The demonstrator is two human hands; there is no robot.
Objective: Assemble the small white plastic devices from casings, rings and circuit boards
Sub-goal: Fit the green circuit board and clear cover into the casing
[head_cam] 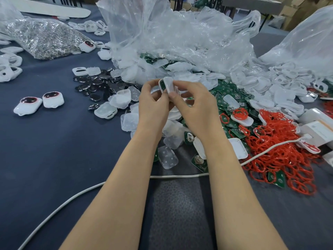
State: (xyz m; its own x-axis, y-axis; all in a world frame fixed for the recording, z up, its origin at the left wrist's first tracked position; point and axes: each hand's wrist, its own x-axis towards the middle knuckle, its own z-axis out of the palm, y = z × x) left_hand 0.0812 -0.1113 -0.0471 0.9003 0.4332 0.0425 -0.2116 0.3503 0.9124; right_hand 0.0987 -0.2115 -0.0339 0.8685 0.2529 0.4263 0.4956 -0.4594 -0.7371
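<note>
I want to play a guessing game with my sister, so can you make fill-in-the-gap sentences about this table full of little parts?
1. The left hand and right hand pinch a white casing with a ____ circuit board showing inside.
2. The heap of loose rings on the right is ____.
3. Left of the hands, ____ finished devices lie side by side.
4. The cable passing under the forearms is ____.

Missing words: green, red, two, white.

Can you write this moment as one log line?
left hand: holds white casing; right hand: pinches it; circuit board: inside it; finished devices: lying left
</note>
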